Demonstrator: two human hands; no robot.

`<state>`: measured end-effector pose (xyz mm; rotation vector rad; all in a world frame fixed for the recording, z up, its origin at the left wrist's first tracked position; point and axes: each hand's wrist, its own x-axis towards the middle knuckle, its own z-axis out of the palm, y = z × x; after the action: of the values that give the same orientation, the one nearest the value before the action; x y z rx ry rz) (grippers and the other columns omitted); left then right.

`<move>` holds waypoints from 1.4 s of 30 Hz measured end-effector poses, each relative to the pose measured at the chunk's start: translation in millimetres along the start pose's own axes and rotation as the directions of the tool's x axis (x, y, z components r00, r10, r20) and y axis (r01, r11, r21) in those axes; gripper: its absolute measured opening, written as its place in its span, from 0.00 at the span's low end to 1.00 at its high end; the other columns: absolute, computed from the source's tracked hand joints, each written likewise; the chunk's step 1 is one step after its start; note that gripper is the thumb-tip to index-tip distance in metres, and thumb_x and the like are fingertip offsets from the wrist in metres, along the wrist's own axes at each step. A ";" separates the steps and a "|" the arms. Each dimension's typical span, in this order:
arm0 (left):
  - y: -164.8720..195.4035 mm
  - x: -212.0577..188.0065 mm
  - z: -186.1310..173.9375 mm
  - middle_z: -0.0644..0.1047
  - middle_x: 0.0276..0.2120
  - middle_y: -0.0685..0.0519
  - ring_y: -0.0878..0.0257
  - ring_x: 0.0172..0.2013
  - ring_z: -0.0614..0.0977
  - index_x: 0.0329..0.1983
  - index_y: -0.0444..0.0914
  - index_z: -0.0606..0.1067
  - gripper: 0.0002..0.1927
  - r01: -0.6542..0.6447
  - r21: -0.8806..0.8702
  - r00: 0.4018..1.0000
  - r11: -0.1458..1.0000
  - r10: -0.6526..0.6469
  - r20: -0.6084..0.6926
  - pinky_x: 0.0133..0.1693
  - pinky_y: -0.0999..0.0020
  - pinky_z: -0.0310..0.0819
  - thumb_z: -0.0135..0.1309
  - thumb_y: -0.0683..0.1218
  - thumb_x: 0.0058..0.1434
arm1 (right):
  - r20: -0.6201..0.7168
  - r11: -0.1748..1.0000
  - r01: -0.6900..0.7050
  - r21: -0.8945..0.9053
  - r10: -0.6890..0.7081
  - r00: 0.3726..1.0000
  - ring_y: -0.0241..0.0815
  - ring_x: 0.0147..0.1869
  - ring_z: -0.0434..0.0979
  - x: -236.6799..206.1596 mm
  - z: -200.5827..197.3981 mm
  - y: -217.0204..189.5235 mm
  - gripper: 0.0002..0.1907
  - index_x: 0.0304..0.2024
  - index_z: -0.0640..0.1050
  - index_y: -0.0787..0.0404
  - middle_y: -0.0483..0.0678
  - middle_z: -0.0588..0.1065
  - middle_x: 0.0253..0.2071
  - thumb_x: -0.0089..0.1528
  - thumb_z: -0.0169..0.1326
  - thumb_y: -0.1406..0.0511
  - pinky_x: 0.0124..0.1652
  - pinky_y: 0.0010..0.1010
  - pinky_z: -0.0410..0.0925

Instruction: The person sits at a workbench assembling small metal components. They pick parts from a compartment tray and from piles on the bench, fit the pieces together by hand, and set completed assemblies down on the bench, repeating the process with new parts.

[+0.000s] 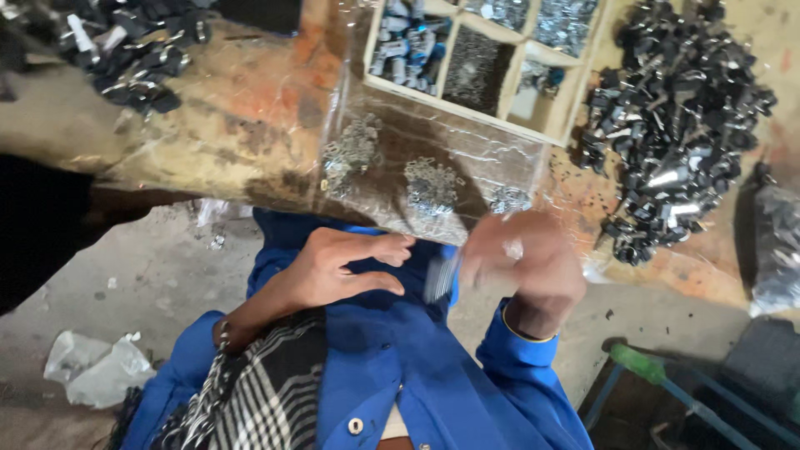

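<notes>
Wearing a blue jacket [392, 350] with a black-and-white checked scarf [258, 392] draped over the left arm, the person keeps both hands close to the chest, just short of the desk [233, 125] edge. The left hand [342, 267] is open, fingers spread and slightly curled, palm turned toward the other hand, and it holds nothing that shows. The right hand [525, 262] is blurred by motion; its fingers look bunched together, and a small pale, shiny piece [514, 248] shows at them, but whether the hand grips it cannot be told. A light blurred streak [440, 279] sits between the two hands, too smeared to name.

Just beyond the fingertips, a sheet of clear plastic [433, 158] hangs over the desk edge. On it lie three small heaps of silvery metal clips [431, 185], the nearest heap just beside the right hand, the others a little farther and to the left. The clips are tiny, bright and tangled together.

Farther back, a pale wooden tray with compartments [500, 117] rests on the plastic, its cells holding more small metal parts, some bluish, some grey. To the right of the tray spreads a large pile of black and silver parts [675, 125]; a second dark pile [133, 50] lies at the far left. Below the desk, crumpled plastic [96, 367] lies on the concrete floor [150, 267].
</notes>
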<state>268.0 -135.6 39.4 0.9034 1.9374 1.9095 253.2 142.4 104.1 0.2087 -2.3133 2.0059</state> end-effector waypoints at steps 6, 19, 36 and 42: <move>6.4 11.9 -4.9 0.84 0.43 0.48 0.60 0.43 0.89 0.59 0.34 0.75 0.29 -0.003 0.064 0.999 0.998 0.006 -0.044 0.46 0.69 0.85 0.71 0.41 0.54 | -0.789 0.934 0.338 0.118 -0.119 0.603 0.44 0.43 0.81 10.0 -60.1 15.3 0.11 0.43 0.81 0.62 0.55 0.81 0.46 0.66 0.56 0.82 0.38 0.34 0.74; 4.3 86.3 -42.5 0.85 0.42 0.50 0.59 0.35 0.87 0.54 0.41 0.80 0.16 -0.170 0.557 0.975 0.813 0.222 -0.026 0.34 0.67 0.81 0.64 0.48 0.66 | -0.432 0.654 -0.281 -0.702 -0.077 0.899 0.39 0.40 0.76 -34.6 -134.7 71.5 0.09 0.44 0.83 0.64 0.52 0.79 0.43 0.63 0.68 0.71 0.40 0.29 0.68; -37.4 204.8 -62.0 0.71 0.45 0.45 0.49 0.51 0.70 0.27 0.34 0.80 0.11 -0.030 0.903 0.995 0.429 0.101 -0.015 0.32 0.54 0.72 0.69 0.45 0.52 | -0.461 0.947 -0.197 -0.253 0.061 0.885 0.28 0.28 0.76 -9.1 -21.6 42.3 0.10 0.41 0.77 0.62 0.45 0.80 0.34 0.61 0.64 0.66 0.27 0.22 0.65; -29.6 205.8 -68.7 0.78 0.39 0.49 0.50 0.46 0.77 0.33 0.37 0.83 0.10 -0.018 0.834 0.990 0.552 0.126 -0.063 0.36 0.54 0.75 0.70 0.46 0.53 | -0.185 0.415 -0.082 -0.906 -0.215 0.959 0.43 0.29 0.74 12.9 -4.0 28.3 0.11 0.41 0.84 0.59 0.51 0.77 0.39 0.57 0.70 0.66 0.30 0.31 0.64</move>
<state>62.1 -65.1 64.0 1.0974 2.9894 0.9617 236.1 149.5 78.8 -0.0640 -2.7150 0.4025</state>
